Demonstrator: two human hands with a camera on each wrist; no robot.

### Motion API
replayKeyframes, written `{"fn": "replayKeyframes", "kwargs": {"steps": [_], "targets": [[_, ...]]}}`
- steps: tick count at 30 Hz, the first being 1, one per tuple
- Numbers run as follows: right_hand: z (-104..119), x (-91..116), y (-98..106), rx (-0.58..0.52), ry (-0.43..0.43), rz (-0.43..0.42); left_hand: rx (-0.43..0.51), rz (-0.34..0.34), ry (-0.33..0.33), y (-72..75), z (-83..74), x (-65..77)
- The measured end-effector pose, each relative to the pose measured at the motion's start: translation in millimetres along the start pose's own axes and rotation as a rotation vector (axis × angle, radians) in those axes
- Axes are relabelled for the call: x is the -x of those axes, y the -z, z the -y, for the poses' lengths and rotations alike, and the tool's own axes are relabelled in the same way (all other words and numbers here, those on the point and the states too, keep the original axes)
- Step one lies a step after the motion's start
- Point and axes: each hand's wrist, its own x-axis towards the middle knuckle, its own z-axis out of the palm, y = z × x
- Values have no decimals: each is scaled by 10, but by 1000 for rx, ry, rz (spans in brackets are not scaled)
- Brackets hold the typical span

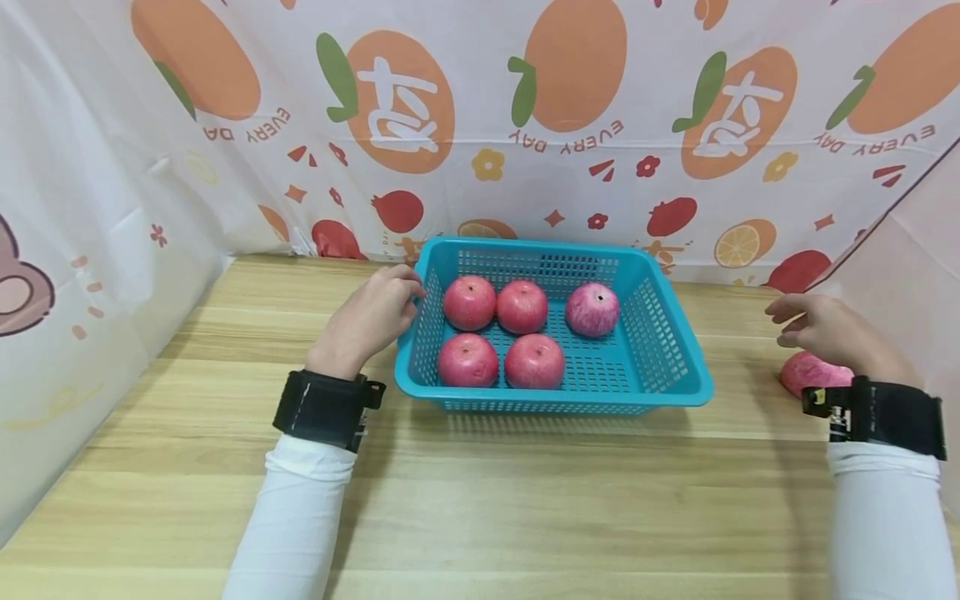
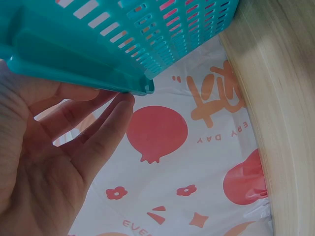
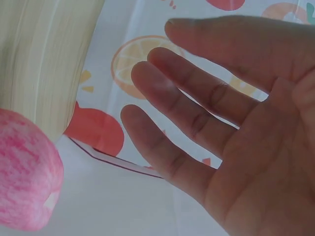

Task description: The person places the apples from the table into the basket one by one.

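In the head view my left hand (image 1: 371, 312) is at the left end of a teal plastic basket (image 1: 551, 400). From the left wrist view, its loosely bent fingers touch the outside of the basket's rim (image 2: 74, 78). Inside the basket sit several red apples, among them a plain red apple (image 1: 535, 361) and a streaked pink apple (image 1: 592, 309) at the right. My right hand (image 1: 836, 329) hovers above another streaked pink apple (image 1: 813, 372) on the table. In the right wrist view its fingers (image 3: 172, 101) are spread and hold nothing, with that apple apart from them.
The wooden table (image 1: 570, 508) extends in front of the basket. Behind it hangs a white curtain (image 1: 487, 108) printed with fruit. White sheeting also rises at the left and right sides, close to my right hand.
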Motion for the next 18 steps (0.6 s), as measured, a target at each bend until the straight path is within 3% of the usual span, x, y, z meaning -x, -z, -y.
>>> {"fn": "replayKeyframes", "kwargs": {"steps": [7, 18], "targets": [[-56, 33, -8, 24, -6, -9, 5, 5, 12, -15, 12, 4], [-189, 105, -48, 54, -84, -23, 0, 10, 13, -14, 5, -8]]}}
